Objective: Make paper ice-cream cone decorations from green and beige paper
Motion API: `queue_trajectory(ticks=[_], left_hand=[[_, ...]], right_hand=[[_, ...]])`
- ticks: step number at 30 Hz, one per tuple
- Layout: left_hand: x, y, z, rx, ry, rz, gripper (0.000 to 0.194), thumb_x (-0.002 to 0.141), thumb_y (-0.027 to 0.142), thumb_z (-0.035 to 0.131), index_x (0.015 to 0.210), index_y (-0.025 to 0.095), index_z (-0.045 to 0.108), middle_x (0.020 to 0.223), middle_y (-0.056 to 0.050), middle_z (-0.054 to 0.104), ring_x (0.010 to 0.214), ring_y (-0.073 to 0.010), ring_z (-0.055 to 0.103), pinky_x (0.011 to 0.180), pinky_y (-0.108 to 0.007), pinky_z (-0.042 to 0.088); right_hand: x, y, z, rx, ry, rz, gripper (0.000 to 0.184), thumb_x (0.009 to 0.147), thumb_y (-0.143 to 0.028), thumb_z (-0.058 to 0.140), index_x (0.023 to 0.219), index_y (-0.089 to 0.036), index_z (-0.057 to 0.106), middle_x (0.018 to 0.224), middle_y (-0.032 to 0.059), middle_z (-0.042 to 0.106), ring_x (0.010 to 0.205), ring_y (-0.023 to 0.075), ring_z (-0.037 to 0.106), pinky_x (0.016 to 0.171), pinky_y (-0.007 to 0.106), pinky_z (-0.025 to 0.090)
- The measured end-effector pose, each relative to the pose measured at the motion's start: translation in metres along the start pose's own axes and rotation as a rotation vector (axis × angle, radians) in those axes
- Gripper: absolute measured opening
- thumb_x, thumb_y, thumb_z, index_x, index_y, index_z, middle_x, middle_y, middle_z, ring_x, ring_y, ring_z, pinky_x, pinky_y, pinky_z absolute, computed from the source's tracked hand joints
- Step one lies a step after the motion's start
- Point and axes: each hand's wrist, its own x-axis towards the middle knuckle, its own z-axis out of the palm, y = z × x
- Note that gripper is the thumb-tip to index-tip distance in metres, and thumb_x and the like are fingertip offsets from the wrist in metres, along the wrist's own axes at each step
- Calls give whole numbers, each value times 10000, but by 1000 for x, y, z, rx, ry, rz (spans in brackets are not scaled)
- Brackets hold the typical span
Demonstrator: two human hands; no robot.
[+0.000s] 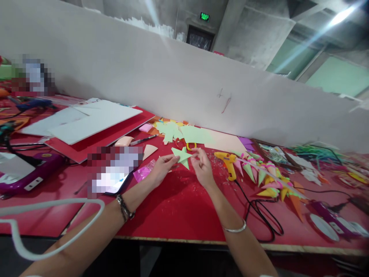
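Note:
A pale green pointed piece of paper [181,156] is held between both hands just above the red table [178,207]. My left hand [163,168] pinches its lower left edge with closed fingers. My right hand [202,166] pinches its right tip, fingers curled. Beyond them lie red-and-yellow scissors [186,144] and more pale green paper cut-outs [184,133]. A yellow glue gun [227,162] stands just right of my right hand, its black cord [259,211] looping toward the front edge.
Several coloured paper cones [269,179] lie in a row to the right. White boards [92,121] rest on a red sheet at the left, near a purple device [29,173] and a pink bag [143,171]. A white partition [173,73] runs behind the table.

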Motion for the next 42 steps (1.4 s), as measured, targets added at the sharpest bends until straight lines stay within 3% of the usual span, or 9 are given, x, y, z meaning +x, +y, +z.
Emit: queue_trajectory(ticks=[4, 8, 11, 14, 19, 23, 32, 39, 42], left_hand=[[2, 2, 1, 176, -2, 61, 305, 706, 444, 532, 684, 140, 544, 635, 12, 528, 638, -112, 504, 631, -225, 407], [-6, 27, -3, 547, 113, 357, 258, 760, 380, 468, 629, 158, 478, 622, 32, 466, 601, -93, 445, 589, -199, 361], [-33, 56, -23, 885, 291, 531, 191, 809, 313, 391, 701, 180, 477, 641, 30, 492, 604, -102, 457, 584, -207, 360], [-73, 72, -56, 1192, 376, 645, 205, 831, 258, 338, 791, 189, 527, 831, -7, 573, 799, -136, 507, 750, -247, 368], [-113, 55, -113, 1494, 400, 414, 263, 840, 260, 274, 797, 193, 525, 795, -20, 600, 807, -159, 518, 831, -299, 341], [-119, 32, -135, 1656, 414, 352, 231, 841, 265, 274, 886, 161, 475, 755, -31, 601, 760, -153, 537, 927, -328, 274], [-119, 21, -141, 1678, 498, 349, 243, 840, 282, 265, 880, 175, 480, 668, -7, 609, 664, -155, 574, 940, -378, 225], [-123, 38, -137, 1282, 696, 314, 259, 813, 390, 292, 813, 189, 455, 719, -15, 546, 680, -177, 514, 710, -299, 393], [-125, 48, -126, 1126, 581, 183, 244, 808, 418, 354, 814, 201, 465, 715, 20, 526, 666, -140, 498, 593, -214, 394]], right_hand=[[-2, 4, 2, -90, -148, -45, 390, 771, -251, 473, 1148, -263, 373, 970, 39, 548, 731, 129, 561, 618, 233, 441], [-1, 17, 3, -291, -118, -114, 347, 803, -230, 402, 1149, -234, 392, 938, 59, 587, 769, 155, 575, 668, 265, 439], [0, 21, 1, -445, -93, -126, 275, 821, -270, 378, 1079, -211, 452, 843, 56, 607, 704, 159, 580, 617, 253, 425], [0, 19, -1, -572, -96, -138, 248, 835, -299, 349, 1017, -199, 485, 736, 38, 606, 595, 145, 555, 546, 230, 387], [0, 15, -1, -632, -117, -163, 244, 841, -295, 333, 999, -194, 489, 752, 41, 609, 592, 142, 548, 526, 217, 353], [0, 15, -1, -640, -106, -165, 250, 843, -277, 320, 1010, -187, 483, 741, 47, 608, 572, 143, 540, 515, 218, 343], [-1, 16, -2, -650, -104, -172, 240, 842, -273, 327, 1006, -187, 479, 765, 52, 615, 613, 154, 562, 527, 221, 347], [-1, 14, -1, -640, -107, -165, 253, 844, -285, 321, 1010, -180, 481, 759, 51, 614, 574, 137, 542, 508, 212, 339], [-1, 14, 0, -634, -114, -169, 256, 843, -289, 323, 1010, -180, 484, 755, 51, 611, 589, 139, 544, 526, 214, 349]])
